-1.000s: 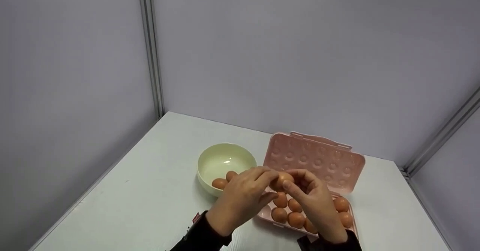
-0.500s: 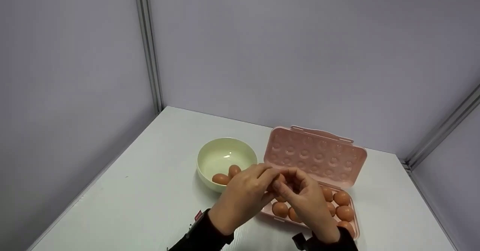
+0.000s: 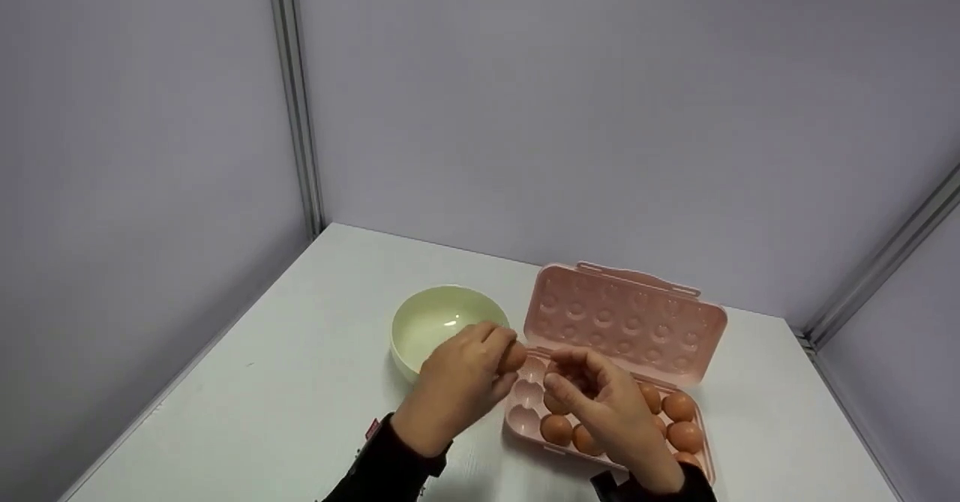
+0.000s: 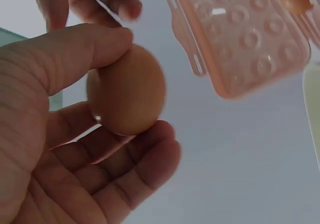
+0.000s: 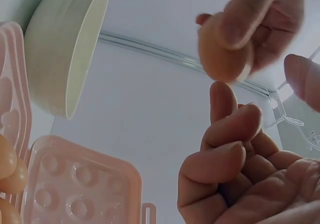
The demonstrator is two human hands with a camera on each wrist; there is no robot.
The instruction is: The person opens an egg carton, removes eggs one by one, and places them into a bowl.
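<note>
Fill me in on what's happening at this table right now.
A person is working with brown eggs at a white table. The left hand grips one egg between thumb and fingers, held between the pale green bowl and the open pink egg box. The right hand hovers over the box with loosely curled fingers, holding nothing. Several eggs sit in the box's tray, mostly at its right end, and some cups at the left end are bare.
</note>
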